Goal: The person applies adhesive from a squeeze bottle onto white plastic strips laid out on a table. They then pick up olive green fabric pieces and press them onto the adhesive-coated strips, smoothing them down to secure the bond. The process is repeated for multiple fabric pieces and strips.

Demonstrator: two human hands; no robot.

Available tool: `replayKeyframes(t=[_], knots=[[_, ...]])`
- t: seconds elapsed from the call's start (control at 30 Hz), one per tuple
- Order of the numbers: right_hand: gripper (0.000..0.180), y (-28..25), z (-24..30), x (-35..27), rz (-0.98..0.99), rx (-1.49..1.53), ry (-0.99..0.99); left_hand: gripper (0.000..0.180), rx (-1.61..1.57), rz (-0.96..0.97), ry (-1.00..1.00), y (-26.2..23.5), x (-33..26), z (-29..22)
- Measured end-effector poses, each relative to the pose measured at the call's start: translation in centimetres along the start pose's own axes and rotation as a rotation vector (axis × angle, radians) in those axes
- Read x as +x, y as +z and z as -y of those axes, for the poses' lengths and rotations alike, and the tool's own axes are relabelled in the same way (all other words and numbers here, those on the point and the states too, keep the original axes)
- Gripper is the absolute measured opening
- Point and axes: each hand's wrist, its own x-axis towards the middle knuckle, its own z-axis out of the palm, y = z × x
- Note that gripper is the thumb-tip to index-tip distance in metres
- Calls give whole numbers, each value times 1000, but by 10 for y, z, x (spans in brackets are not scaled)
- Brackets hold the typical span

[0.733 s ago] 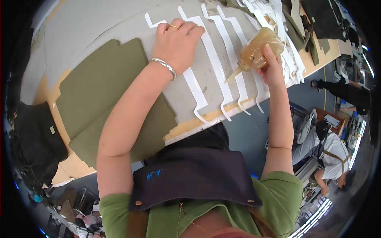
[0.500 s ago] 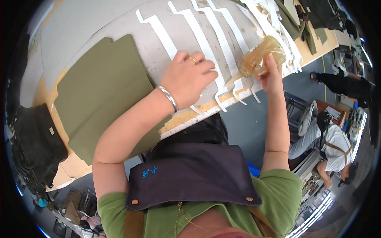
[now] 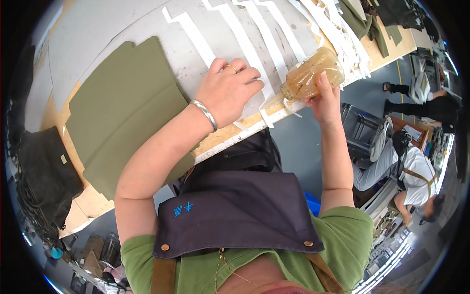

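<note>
Amber squeeze bottle [image 3: 318, 72] gripped in my right hand [image 3: 324, 100] at two o'clock, I, operating remotely, would aim its neck [image 3: 285, 92] low over the white strips [image 3: 248, 51], letting my left hand [image 3: 225, 93], loosely curled at twelve, press lightly, though whether it pinches one I cannot tell.

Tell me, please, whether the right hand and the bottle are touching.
Touching: the head view shows the right hand holding the amber bottle, with fingers against its side.

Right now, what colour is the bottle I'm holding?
The bottle is cloudy amber; see head view.
</note>
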Motion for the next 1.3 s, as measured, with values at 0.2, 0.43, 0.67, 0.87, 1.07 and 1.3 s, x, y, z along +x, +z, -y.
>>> replayKeyframes(t=[0.2, 0.43, 0.67, 0.87, 1.07, 1.3], knots=[[49, -13, 4, -6, 124, -59, 56, 35, 13, -3, 5, 1, 0, 1], [67, -2, 21, -19, 3, 725, 128, 34, -31, -7, -5, 3, -1, 3], [78, -23, 57, 50, 330, 1044, -96, 33, -47, -12, -95, -15, 25, 22], [60, 27, 41, 147, -88, 387, -276, 33, 164, -240, -293, -3, 67, 63], [41, 75, 35, 188, -78, 99, -347, 36, 215, -10, -410, -9, 83, 72], [40, 93, 35, 200, -30, -48, -379, 34, 185, -68, -402, -5, 79, 75]])
